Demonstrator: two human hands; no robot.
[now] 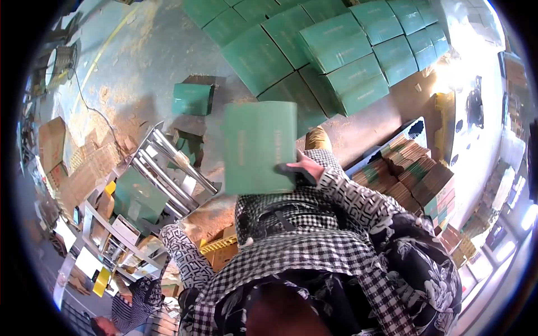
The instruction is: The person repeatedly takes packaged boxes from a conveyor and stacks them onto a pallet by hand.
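Note:
A green carton [260, 147] with faint lettering is in front of my body, above my checked apron [314, 252]. My right hand [306, 168] grips its lower right edge, with a dark covering on part of the hand. My left sleeve [186, 253], white with a black pattern, shows at lower left; the left hand itself is not visible. Beyond the carton, another green carton [192, 99] sits on the floor.
Green cartons [347, 56] are stacked at the top right. A metal roller conveyor [171, 171] stands to the left. Flattened cardboard bundles [400, 171] fill a blue-sided holder on the right. At lower left is another person [134, 302] beside a machine frame.

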